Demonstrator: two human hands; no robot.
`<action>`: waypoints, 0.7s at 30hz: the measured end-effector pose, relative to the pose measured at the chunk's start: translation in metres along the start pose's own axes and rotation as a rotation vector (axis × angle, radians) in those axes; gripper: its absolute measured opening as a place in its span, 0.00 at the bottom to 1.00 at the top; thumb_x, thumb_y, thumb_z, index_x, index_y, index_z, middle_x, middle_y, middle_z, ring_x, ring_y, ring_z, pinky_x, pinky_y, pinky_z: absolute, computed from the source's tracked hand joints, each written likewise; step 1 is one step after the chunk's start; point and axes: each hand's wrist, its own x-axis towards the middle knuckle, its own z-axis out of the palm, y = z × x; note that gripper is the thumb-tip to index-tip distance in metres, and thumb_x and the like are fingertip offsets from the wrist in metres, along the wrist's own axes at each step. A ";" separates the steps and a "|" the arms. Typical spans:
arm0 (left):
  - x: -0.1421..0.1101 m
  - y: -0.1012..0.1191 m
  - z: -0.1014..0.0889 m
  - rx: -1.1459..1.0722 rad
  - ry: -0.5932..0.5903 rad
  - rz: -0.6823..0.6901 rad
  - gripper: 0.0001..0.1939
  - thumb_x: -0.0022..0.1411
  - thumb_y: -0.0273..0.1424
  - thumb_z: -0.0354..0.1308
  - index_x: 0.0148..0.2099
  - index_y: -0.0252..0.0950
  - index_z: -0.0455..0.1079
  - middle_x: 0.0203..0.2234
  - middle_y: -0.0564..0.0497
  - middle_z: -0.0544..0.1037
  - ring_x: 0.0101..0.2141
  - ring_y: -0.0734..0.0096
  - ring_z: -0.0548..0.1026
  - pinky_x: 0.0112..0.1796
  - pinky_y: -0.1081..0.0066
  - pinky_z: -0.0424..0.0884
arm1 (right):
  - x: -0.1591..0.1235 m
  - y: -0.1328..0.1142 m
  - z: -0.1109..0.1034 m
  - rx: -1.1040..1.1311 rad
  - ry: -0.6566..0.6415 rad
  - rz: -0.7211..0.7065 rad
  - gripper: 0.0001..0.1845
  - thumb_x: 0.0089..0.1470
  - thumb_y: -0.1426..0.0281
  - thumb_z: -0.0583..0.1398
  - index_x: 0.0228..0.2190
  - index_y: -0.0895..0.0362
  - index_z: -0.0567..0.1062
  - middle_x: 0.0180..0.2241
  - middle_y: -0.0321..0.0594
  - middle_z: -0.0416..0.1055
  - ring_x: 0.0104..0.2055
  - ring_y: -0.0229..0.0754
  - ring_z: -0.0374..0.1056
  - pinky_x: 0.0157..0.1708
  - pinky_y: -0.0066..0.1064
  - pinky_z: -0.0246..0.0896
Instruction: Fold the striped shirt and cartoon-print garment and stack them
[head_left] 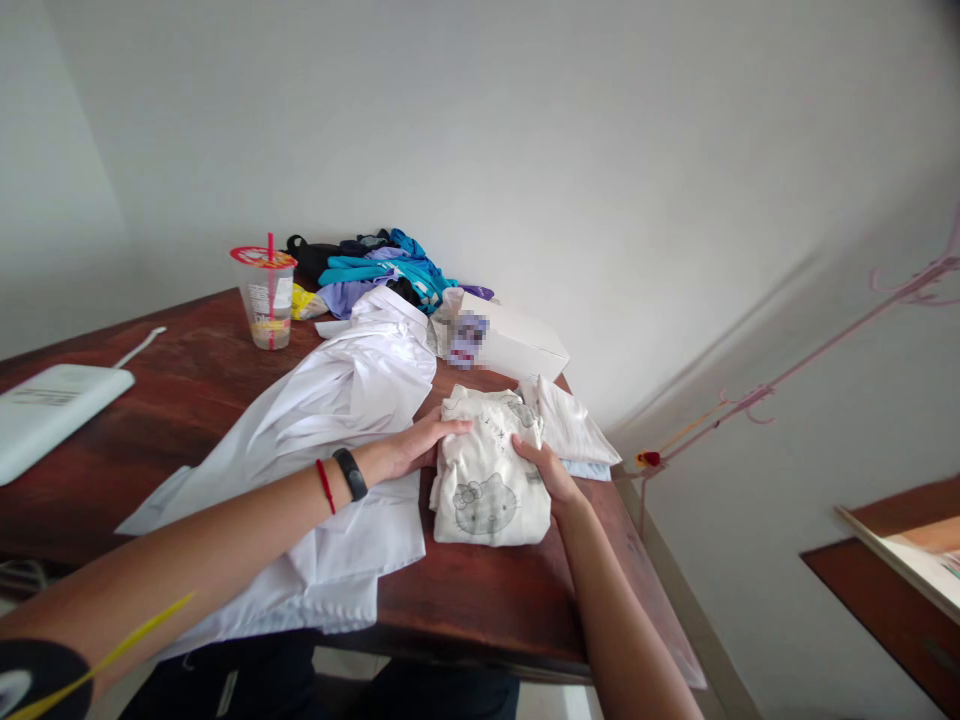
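Observation:
Between my two hands is a folded cream shirt (491, 470) with a grey cat-face print, at the right part of the wooden table. My left hand (420, 440) grips its left edge, thumb on top and fingers hidden beneath. On the opposite edge my right hand (551, 470) holds it the same way, thumb pressed on the upper face. A white shirt (337, 400) lies spread out left of it, under my left forearm. Just behind my right hand rests a stack of folded white clothes (574, 425), partly covered by the cream shirt.
A plastic cup with a red straw (266, 300) stands at the back left. Behind it is a heap of blue, purple and black clothes (390, 265). A white box (525, 335) sits near the wall, a white device (67, 400) at left. A pink coat rack (765, 395) leans at right.

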 end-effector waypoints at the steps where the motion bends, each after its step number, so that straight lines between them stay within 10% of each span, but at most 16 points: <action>1: -0.001 -0.001 0.000 0.020 0.026 -0.014 0.35 0.58 0.44 0.69 0.63 0.43 0.62 0.54 0.46 0.77 0.50 0.56 0.77 0.46 0.61 0.74 | 0.000 -0.004 -0.003 0.009 0.020 -0.002 0.31 0.51 0.56 0.70 0.55 0.54 0.75 0.51 0.45 0.80 0.55 0.60 0.75 0.54 0.49 0.74; 14: 0.010 -0.021 -0.002 0.064 0.021 -0.134 0.37 0.63 0.46 0.64 0.65 0.37 0.52 0.50 0.37 0.77 0.36 0.61 0.82 0.41 0.61 0.74 | 0.043 -0.137 -0.137 -0.061 0.388 0.058 0.23 0.56 0.59 0.66 0.49 0.60 0.78 0.40 0.53 0.83 0.40 0.59 0.81 0.41 0.46 0.80; 21: 0.012 -0.025 -0.005 0.103 -0.062 -0.130 0.23 0.62 0.45 0.64 0.51 0.36 0.64 0.39 0.45 0.81 0.34 0.66 0.80 0.40 0.65 0.73 | 0.093 -0.087 -0.193 -0.284 0.421 0.152 0.23 0.63 0.51 0.59 0.42 0.57 0.81 0.40 0.55 0.83 0.44 0.57 0.81 0.46 0.48 0.77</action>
